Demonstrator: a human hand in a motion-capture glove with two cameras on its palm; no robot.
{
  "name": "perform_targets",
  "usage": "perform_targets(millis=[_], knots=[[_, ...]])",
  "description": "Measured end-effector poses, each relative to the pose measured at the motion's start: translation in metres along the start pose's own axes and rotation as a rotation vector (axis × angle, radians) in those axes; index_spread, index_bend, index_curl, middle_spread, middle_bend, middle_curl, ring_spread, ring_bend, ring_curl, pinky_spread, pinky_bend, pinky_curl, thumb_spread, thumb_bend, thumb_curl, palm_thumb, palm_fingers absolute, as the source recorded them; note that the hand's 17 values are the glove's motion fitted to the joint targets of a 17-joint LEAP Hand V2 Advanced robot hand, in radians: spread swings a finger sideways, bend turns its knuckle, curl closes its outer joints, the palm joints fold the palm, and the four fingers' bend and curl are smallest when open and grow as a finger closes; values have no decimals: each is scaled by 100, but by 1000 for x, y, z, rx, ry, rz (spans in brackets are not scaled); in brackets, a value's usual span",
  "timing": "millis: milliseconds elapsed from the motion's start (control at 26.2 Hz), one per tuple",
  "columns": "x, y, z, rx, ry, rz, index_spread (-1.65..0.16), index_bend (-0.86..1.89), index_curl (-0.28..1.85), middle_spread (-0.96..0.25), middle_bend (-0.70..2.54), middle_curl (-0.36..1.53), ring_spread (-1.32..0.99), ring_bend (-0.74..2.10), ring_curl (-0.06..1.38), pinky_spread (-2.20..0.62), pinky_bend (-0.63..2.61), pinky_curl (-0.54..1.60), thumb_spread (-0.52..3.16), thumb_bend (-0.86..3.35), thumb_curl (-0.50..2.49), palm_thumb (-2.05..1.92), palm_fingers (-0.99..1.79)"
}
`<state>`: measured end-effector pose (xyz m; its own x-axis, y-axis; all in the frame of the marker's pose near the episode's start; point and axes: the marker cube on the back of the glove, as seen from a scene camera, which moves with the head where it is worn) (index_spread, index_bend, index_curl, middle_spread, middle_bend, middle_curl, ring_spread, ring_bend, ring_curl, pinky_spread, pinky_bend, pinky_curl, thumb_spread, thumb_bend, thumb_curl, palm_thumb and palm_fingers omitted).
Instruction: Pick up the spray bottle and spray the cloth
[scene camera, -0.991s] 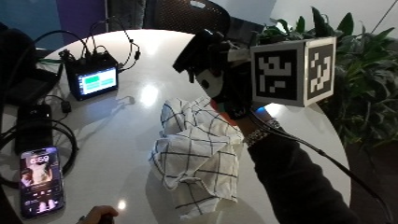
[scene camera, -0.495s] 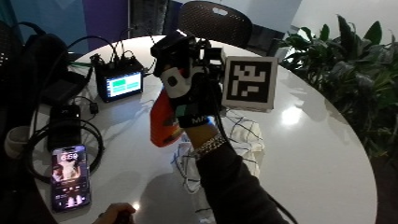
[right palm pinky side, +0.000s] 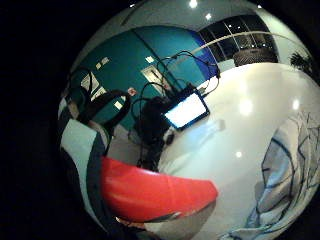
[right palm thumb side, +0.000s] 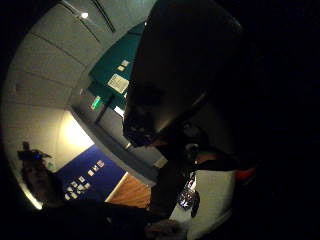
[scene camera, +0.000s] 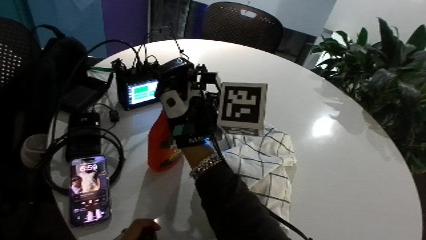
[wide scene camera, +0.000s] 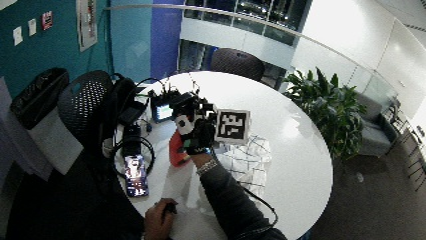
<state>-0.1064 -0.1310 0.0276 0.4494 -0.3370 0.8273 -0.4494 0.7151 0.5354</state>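
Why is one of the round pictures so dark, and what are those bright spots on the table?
In the thumb side palm view a dark shape close to the camera blocks most of the light. In the outside view, the bright patch on the white table is glare from ceiling lights; the little finger side view bends the table and the red spray bottle.

Black glove on right hand (scene camera: 186, 112), metal wrist bracelet (scene camera: 205, 165), dark sleeve (scene camera: 236, 200)

The spray bottle (scene camera: 162, 145) is red-orange and stands about upright, at the left of the cloth (scene camera: 266, 160), mostly hidden, so its head is not visible. The cloth is white with thin dark checks. It lies crumpled in loose folds on the white round worktop (scene camera: 346, 150).
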Motion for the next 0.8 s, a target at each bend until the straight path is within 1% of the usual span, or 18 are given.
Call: perform_targets(millis=[305,533,648,800], knots=[[-14,-22,-6,21,6,-37,-28,17,53,-19,66,53,-17,75,47,-29,61,44,102,-2,59,84,134],[-3,-11,3,-12,18,-4,-28,17,53,-19,64,53,-17,76,47,-28,62,44,102,-2,58,85,134],[4,-7,5,-67,31,14,-28,17,52,-20,64,53,-17,75,47,-28,61,44,101,-1,58,86,133],[5,-1,10,-211,58,40,-28,15,51,-18,61,53,-16,77,47,-28,55,42,96,-2,59,87,123]])
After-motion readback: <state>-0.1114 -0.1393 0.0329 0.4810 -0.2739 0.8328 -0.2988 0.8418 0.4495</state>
